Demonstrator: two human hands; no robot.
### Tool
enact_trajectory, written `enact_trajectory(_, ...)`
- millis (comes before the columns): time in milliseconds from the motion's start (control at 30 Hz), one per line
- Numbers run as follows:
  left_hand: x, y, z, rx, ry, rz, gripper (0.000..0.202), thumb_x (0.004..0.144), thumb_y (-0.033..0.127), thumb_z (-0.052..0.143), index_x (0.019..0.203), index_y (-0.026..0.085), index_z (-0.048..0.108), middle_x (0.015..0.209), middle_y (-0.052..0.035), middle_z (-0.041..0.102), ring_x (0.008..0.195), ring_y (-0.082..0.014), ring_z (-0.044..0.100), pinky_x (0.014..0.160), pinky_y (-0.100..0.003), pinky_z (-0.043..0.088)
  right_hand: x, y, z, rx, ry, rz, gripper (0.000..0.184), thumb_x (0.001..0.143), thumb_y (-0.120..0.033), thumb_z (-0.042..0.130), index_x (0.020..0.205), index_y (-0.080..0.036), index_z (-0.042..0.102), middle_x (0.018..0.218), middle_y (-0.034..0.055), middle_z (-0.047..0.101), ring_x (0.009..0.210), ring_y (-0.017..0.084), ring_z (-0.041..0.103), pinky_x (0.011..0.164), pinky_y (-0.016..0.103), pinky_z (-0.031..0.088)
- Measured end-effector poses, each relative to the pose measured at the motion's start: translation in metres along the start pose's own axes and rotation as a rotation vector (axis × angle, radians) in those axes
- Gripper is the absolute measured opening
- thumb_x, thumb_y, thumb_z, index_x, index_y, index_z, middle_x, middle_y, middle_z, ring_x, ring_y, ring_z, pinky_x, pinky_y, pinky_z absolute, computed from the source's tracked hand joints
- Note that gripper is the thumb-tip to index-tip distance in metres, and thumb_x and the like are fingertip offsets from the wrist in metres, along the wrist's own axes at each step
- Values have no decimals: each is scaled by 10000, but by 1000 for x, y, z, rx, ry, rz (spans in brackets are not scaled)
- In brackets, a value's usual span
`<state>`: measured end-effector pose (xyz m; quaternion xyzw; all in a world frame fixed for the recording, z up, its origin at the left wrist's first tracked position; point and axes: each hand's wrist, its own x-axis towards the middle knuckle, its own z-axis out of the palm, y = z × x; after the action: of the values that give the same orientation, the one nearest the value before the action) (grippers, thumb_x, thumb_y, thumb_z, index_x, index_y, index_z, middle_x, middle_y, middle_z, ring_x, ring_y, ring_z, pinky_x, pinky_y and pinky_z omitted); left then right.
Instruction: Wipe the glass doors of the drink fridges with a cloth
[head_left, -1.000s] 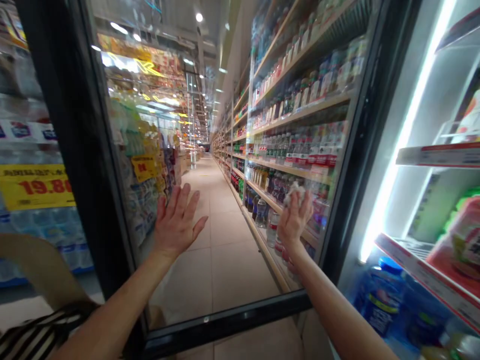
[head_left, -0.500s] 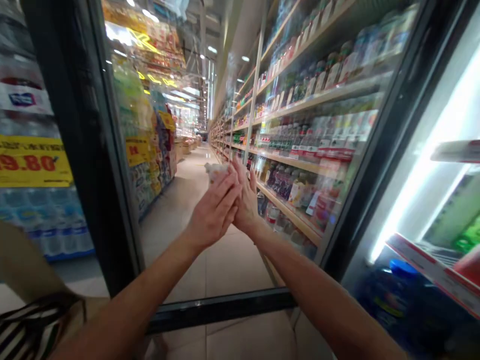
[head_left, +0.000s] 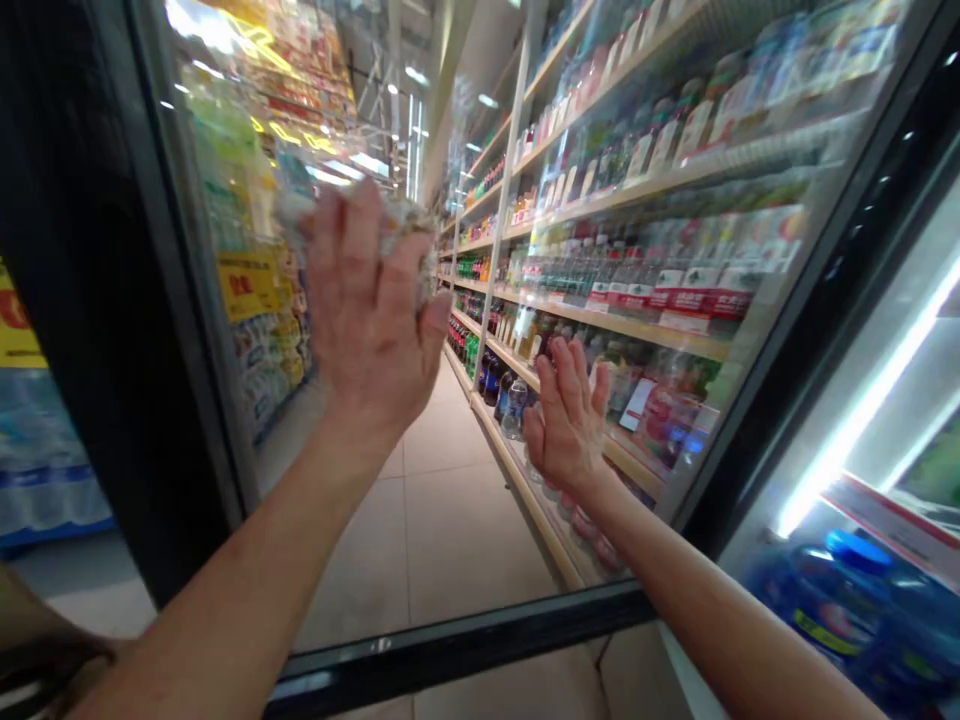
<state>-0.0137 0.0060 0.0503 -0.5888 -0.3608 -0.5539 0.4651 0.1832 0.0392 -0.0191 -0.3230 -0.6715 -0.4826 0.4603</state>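
My left hand [head_left: 371, 320] is raised against the glass of an open cooler door [head_left: 465, 380], with its fingers closed round a crumpled whitish cloth [head_left: 405, 235]. The cloth shows above and to the right of the fingers, pressed to the upper left part of the pane. My right hand [head_left: 566, 420] lies flat on the same pane, lower and to the right, its fingers stretched out and holding nothing.
The door's black frame [head_left: 450, 650] runs along the bottom and both sides. Through the glass is a tiled aisle with drink shelves [head_left: 652, 260] on the right. The lit cooler interior [head_left: 862, 560] with blue-capped bottles is at the right.
The cloth passed from my right hand to my left where the hands met. My left hand then rose to the upper left of the glass. My right hand moved back right and flattened.
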Motion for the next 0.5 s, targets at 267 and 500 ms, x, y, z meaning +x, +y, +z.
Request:
enact_trajectory(267, -87, -10, -5, -189, -293, 596, 396, 865, 137, 426, 1241, 219, 520, 1476, 16, 347, 1368, -148, 292, 1177, -325, 183, -2, -5, 7, -10, 4, 39, 663, 890, -236, 370, 1484, -176, 81, 1496, 111, 322, 1424, 216, 179, 1160, 471, 88)
enact_trajectory(500, -70, -24, 6, -141, -199, 276, 501, 850, 151, 495, 1341, 218, 423, 1548, -8, 147, 1417, -243, 148, 1158, -446, 183, -2, -6, 18, -51, -25, 44, 667, 889, -240, 372, 1484, -173, 78, 1479, 112, 355, 1420, 230, 193, 1156, 485, 82)
